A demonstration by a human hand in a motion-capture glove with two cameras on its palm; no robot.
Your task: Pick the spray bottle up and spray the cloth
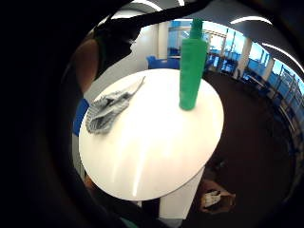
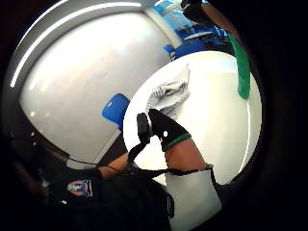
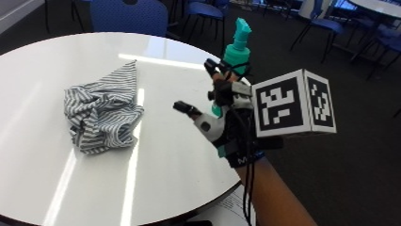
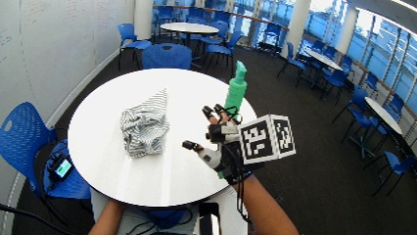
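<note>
Round white desk (image 3: pixel 156 188) carrying everything, ringed by blue chairs (image 4: pixel 26 142). Striped cloth (image 3: pixel 103 113) crumpled toward the middle, dry as far as can be told. Green spray bottle (image 3: pixel 236 47) upright near the far edge, well apart from the cloth, untouched. Gloved right hand (image 3: pixel 228 125) hovering over the desk edge just short of the bottle, grip wide, fingers spread, holding nothing. Task barely begun: grasp, lift, aim and spray all left. Nothing between hand and bottle.
</note>
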